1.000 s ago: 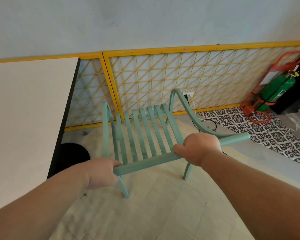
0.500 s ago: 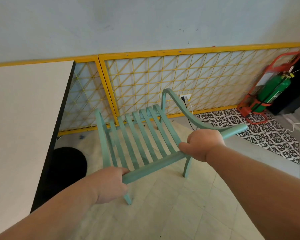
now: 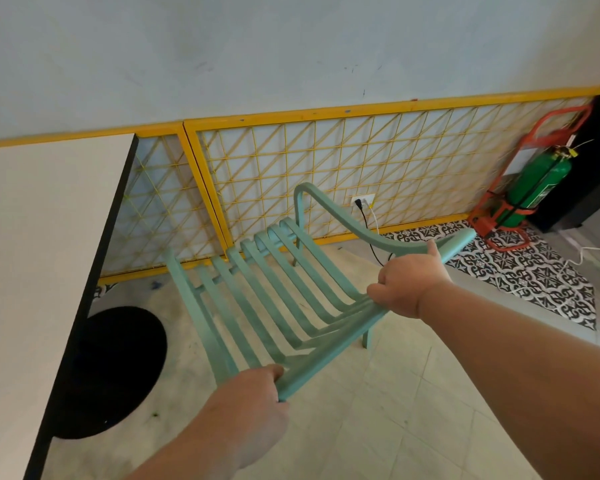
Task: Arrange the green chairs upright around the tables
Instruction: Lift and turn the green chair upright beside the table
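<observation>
A pale green slatted chair [image 3: 271, 289] stands in front of me, its back rail toward me and its seat toward the wall, turned so the left end of the rail is nearer me. My left hand [image 3: 253, 396] grips the left end of the back rail. My right hand [image 3: 409, 285] grips the rail's right end, where the curved armrest joins it. A white table [image 3: 42, 271] with a black edge fills the left side, and the chair sits just right of it. The chair's near left leg is hidden behind my left hand.
The table's round black base [image 3: 118, 368] lies on the floor left of the chair. A yellow lattice panel [image 3: 361, 168] lines the wall behind. A green fire extinguisher [image 3: 537, 185] in a red stand stands at the right on patterned tiles, with cables [image 3: 369, 233] plugged into a wall socket.
The chair has swung with both hands still on its back rail: the left end has come toward me and down, the right end has moved away and to the right.
</observation>
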Tool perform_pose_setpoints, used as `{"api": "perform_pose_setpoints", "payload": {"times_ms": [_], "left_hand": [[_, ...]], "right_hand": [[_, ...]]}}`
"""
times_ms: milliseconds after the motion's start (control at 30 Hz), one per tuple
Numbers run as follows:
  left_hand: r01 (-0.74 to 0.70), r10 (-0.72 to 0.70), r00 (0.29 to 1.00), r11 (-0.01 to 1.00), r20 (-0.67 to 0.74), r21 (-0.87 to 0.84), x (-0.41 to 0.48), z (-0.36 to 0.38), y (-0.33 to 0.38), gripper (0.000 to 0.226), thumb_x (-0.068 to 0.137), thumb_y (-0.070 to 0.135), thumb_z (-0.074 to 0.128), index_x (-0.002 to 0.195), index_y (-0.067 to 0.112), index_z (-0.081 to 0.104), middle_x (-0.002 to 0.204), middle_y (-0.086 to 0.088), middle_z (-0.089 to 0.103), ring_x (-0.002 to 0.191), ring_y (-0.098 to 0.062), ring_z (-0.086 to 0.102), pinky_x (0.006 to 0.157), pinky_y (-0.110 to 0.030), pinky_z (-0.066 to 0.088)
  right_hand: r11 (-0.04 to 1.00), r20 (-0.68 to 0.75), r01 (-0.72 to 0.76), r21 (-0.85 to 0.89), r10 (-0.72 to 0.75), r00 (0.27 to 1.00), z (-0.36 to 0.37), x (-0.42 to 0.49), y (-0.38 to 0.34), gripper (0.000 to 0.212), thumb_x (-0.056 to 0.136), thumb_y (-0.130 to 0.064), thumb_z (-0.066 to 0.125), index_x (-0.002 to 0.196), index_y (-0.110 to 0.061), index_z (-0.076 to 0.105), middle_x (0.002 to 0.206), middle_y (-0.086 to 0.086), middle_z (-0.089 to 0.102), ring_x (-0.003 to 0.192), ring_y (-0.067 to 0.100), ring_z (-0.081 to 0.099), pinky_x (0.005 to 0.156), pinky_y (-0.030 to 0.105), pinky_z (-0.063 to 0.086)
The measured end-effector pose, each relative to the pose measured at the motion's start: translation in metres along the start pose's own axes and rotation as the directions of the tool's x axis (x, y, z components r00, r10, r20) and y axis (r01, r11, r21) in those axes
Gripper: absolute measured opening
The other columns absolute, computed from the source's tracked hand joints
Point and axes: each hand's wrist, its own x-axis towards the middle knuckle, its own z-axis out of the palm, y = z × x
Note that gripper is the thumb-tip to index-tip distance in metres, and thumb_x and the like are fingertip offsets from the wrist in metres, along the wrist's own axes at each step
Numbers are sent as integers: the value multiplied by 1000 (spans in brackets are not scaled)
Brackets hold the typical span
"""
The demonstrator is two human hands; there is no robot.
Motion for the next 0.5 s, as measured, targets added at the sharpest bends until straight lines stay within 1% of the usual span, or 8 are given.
{"api": "perform_pose_setpoints", "payload": {"times_ms": [167, 300, 367, 433, 500], "left_hand": [[21, -21, 1000, 1000, -15, 21, -5, 0, 7, 28, 89, 34, 51, 114, 41, 59, 84, 11, 64, 75, -9, 63, 69, -25, 49], [44, -42, 996, 999, -73, 29, -8, 14, 21, 10, 88, 36, 52, 97, 39, 53, 83, 12, 62, 76, -3, 60, 70, -24, 48], [49, -48, 996, 999, -75, 4, -9, 23, 30, 5, 87, 35, 52, 92, 36, 51, 82, 11, 61, 73, -2, 58, 69, -24, 46], [50, -51, 996, 999, -71, -17, -10, 26, 37, 6, 88, 34, 54, 94, 34, 54, 80, 9, 62, 72, -2, 58, 67, -24, 45], [55, -57, 996, 998, -71, -36, -9, 26, 41, 11, 88, 33, 54, 99, 33, 57, 80, 10, 62, 76, -4, 61, 70, -24, 48]], "right_hand": [[999, 4, -2, 53, 2, 1000, 0, 1, 3, 68, 76, -61, 13, 65, -25, 70, 66, -5, 67, 71, 16, 62, 118, 70, -4], [999, 25, 8, 43, -9, 1000, -1, 3, 13, 69, 79, -61, 15, 73, -28, 75, 70, -8, 70, 75, 14, 62, 117, 71, -8], [1000, 27, 15, 14, -15, 1000, -1, 5, 20, 66, 80, -60, 16, 75, -30, 74, 71, -10, 69, 77, 14, 61, 117, 71, -8], [1000, 25, 13, 0, -13, 1000, -2, 8, 24, 62, 82, -59, 18, 72, -29, 72, 69, -10, 68, 76, 12, 60, 117, 71, -7], [1000, 15, 13, 1, -13, 1000, -1, 10, 26, 60, 83, -58, 20, 69, -28, 70, 68, -9, 67, 75, 12, 59, 118, 70, -8]]}}
